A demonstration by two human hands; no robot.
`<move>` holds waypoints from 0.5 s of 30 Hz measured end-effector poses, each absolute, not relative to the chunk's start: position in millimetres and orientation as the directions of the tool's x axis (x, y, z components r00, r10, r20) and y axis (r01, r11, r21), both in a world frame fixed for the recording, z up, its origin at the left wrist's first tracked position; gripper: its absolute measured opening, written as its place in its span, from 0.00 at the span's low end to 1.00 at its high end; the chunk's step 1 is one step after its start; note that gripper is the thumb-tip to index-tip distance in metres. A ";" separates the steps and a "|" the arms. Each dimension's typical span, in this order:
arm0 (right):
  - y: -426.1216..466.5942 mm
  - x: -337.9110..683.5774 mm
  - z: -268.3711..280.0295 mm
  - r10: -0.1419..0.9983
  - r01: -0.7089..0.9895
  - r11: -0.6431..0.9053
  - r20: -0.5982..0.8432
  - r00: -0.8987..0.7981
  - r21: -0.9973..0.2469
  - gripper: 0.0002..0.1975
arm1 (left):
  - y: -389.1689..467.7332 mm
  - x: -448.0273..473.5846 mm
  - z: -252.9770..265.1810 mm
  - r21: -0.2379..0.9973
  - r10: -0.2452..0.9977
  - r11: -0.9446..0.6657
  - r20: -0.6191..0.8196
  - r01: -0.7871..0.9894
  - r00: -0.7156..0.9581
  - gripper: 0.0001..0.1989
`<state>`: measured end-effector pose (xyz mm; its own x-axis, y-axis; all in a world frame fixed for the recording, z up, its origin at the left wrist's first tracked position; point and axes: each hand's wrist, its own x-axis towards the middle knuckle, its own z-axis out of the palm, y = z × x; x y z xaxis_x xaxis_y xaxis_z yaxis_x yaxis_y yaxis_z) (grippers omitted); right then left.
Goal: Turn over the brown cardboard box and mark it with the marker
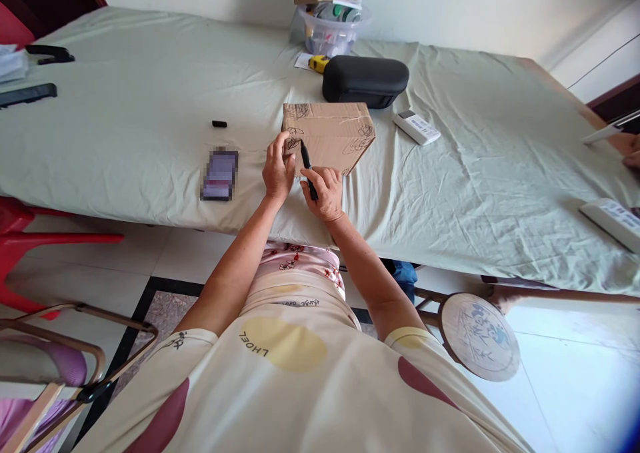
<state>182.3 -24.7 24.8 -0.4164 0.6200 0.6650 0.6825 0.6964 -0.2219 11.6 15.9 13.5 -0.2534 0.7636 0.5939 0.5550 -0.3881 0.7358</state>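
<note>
A brown cardboard box sits on the cloth-covered table in front of me, with dark scribbled drawings near its corners. In my right hand is a black marker pen, its tip at the scribble near the box's left edge. My left hand rests against the left side of the box, fingers stretched along it and apart. A small black pen cap lies on the cloth to the left. Closer to me is a phone with a blurred screen.
Behind the box stand a black hard case, a yellow tape measure and a clear plastic tub. White devices lie to the right. Another person's hand shows at the far right. A round stool stands below the table.
</note>
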 end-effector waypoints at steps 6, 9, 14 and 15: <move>-24.5 180.0 23.6 0.591 0.644 0.738 0.652 -0.475 -0.199 0.21 | 17.9 11.8 12.1 0.748 0.776 -0.391 0.581 0.536 -0.246 0.26; -22.3 178.5 23.6 0.575 0.624 0.757 0.651 -0.495 -0.194 0.21 | 16.3 13.2 13.6 0.763 0.773 -0.382 0.573 0.522 -0.272 0.25; -17.3 185.2 20.0 0.657 0.706 0.636 0.698 -0.284 -0.312 0.24 | 10.3 14.2 16.2 0.729 0.746 -0.418 0.616 0.541 -0.253 0.28; -15.5 189.0 19.3 0.672 0.723 0.597 0.708 -0.215 -0.347 0.25 | 9.2 14.2 16.1 0.722 0.739 -0.427 0.626 0.545 -0.251 0.28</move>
